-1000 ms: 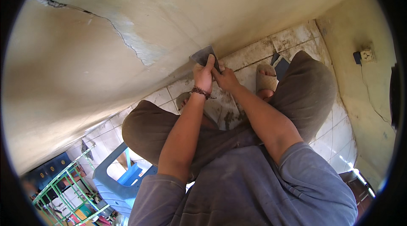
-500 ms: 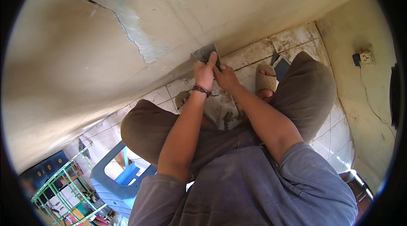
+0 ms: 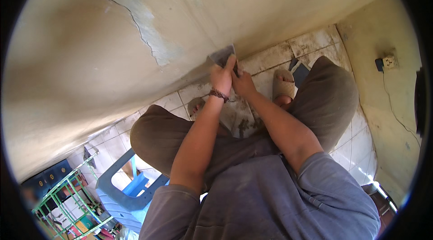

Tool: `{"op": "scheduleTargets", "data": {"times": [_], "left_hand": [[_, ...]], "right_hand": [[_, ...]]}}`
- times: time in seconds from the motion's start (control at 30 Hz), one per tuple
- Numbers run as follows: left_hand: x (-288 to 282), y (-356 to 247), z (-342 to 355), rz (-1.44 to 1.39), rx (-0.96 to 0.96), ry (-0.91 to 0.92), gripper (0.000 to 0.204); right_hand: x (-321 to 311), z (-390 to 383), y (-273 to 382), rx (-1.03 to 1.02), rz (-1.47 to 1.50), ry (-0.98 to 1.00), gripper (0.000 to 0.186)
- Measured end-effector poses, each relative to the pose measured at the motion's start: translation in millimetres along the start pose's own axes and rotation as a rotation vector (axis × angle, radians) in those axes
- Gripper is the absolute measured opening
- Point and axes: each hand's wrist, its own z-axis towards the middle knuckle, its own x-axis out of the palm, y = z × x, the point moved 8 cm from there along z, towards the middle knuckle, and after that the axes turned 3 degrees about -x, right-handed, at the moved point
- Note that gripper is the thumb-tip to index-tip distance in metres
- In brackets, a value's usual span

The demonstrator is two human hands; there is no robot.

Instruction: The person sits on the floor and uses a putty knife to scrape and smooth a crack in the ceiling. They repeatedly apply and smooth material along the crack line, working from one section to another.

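Against the low part of the beige wall rests a scraper with a broad grey blade. My left hand, with a dark braided bracelet at its wrist, is closed on it, the thumb stretched along toward the blade. Beside it my right hand is closed on the same tool from the right. Most of the handle is hidden by my fingers. Up and left of the blade, a long crack runs down the wall to a pale bare patch.
Dirty white tiles meet the wall's foot. A dark flat piece lies by my right sandal. At lower left stand a blue plastic chair and a green wire rack. A socket holds a black plug with a cord.
Both hands and the scraper have moved slightly to the right along the wall. The grip looks the same, and the view has shifted a little.
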Motion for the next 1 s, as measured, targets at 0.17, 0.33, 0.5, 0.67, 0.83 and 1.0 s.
{"op": "scheduleTargets", "data": {"times": [0.17,0.33,0.5,0.67,0.83,1.0], "left_hand": [[4.6,-4.9,1.6,-0.024,0.059,0.021,0.023],[8.7,-6.6,3.1,0.052,0.074,0.011,0.025],[5.6,-16.1,-1.4,0.067,0.037,-0.038,0.028],[5.5,-18.1,2.0,-0.007,0.136,-0.006,0.028],[-5.2,11.4,2.9,-0.107,0.054,-0.047,0.026],[1.0,1.7,3.8,-0.059,0.062,-0.008,0.024]], "right_hand": [[-13.2,-8.1,23.4,0.013,0.217,-0.069,0.058],[-8.7,0.2,6.6,-0.272,0.154,-0.227,0.053],[-9.0,-8.3,11.4,0.049,0.209,-0.063,0.049],[-16.7,-9.0,28.0,0.025,0.248,-0.146,0.049],[-10.5,-21.3,25.0,0.072,0.248,-0.148,0.049],[-4.4,-6.6,6.8,0.008,0.068,-0.047,0.055]]}}
